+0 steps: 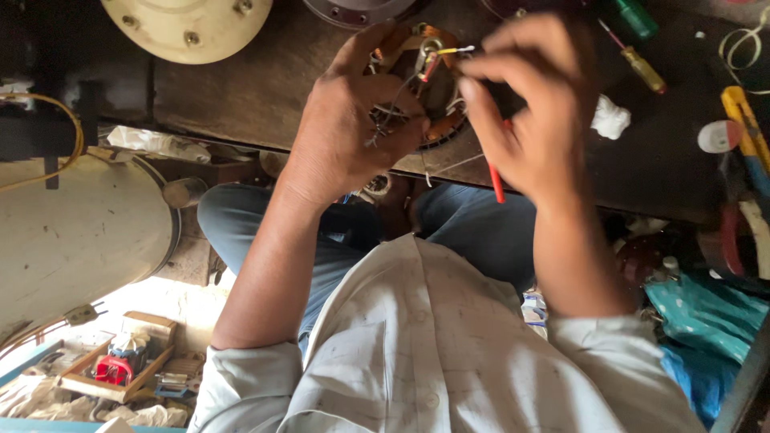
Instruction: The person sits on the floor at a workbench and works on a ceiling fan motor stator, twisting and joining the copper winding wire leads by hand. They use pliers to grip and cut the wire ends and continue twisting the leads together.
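At the near edge of the dark worktop point(257, 88), a round motor winding point(429, 80) with orange-taped copper coils rests in the left hand point(349, 120), fingers curled around its rim. Right hand point(525, 104) pinches thin wire leads point(449, 52) between fingertips, a red pen point(496, 183) tucked under the palm. Yellow-handled screwdriver point(642, 68) lies nearby.

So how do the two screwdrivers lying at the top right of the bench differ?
The green-handled screwdriver has a thick, dark green grip and is cut off by the top edge of the picture. The yellow-handled screwdriver is slimmer, with an amber grip and a thin reddish shaft that shows in full. Both lie untouched on the dark workbench, slanting the same way, beyond the right hand.
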